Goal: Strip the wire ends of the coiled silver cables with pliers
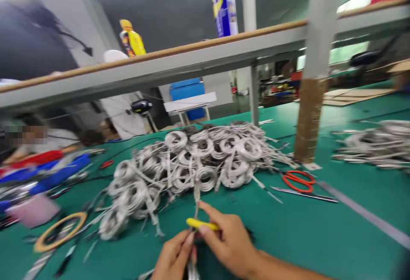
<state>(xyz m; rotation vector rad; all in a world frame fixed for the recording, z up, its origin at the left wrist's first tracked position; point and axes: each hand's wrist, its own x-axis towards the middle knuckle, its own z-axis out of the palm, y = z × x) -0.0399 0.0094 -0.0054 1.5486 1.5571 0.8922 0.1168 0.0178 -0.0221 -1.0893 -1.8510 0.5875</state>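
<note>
At the lower middle, my left hand [175, 254] is closed, thumb and fingers pinching a pale cable [196, 209]. A small yellow tool [201, 224] is gripped in my right hand [229, 241], its tip right by the pinched part of the cable; its kind I cannot make out. The right index finger reaches along the cable. Just beyond both hands lies a big heap of coiled white cables [206, 179], and the held cable runs up toward it. More white strands show below my left hand. The exact contact between tool and cable is hidden by my fingers.
Right of the heap lie orange-handled scissors [298, 182], a metal ruler [365, 214] and another cable pile [378, 143] on the green table [275, 228]. A tape roll [60, 231] is at left. A post [312, 113] and shelf [192, 49] stand beyond. A person [48, 139] sits far left.
</note>
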